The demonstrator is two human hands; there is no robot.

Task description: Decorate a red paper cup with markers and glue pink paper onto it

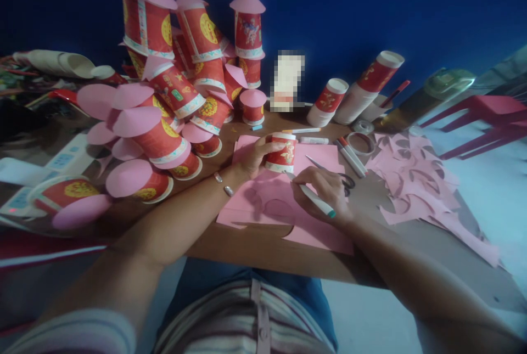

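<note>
While the left hand (253, 157) clasps a red paper cup (281, 152) upside down on pink paper (284, 200) near the table's front edge (263, 260), the right hand (325, 189) pinches a white pen (313, 197), tip at the cup's rim. Finished pink-coned cups (164, 107) crowd the back left corner.

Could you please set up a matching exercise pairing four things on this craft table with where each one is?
Things:
1. red paper cup
2. marker pen
3. scissors
4. pink offcuts

Places:
A. heaped at the right side of the table
B. held in the right hand, tip near the cup's base
C. upside down on the pink paper sheet, held by the left hand
D. lying on the table just behind the right hand

Pairs: 1-C, 2-B, 3-D, 4-A
</note>
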